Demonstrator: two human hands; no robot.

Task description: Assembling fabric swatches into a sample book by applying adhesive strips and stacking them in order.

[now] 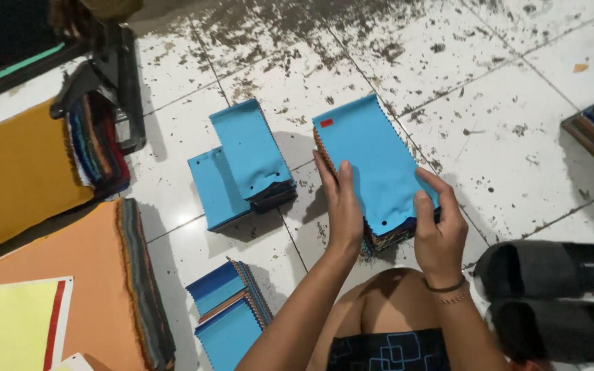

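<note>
Now I clasp the soft, light swatch stack (pixel 379 180) with left hand (pixel 342 206) and right hand (pixel 438 230), fingers closed along its lower edges.

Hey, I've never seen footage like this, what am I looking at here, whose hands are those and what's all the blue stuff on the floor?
This is one picture from a camera worn on a person's head, looking down at their own two bare hands and knee. No machine is involved. The left hand and right hand grip the two sides of a stack of fabric swatches with a blue piece on top, resting on a stained white tiled floor. Left of it lie two more blue-topped stacks, one overlapping the other, and nearer the person a fanned pile of swatches. Further left sit larger fabric sample books, and a pair of dark slippers at the right.
</note>
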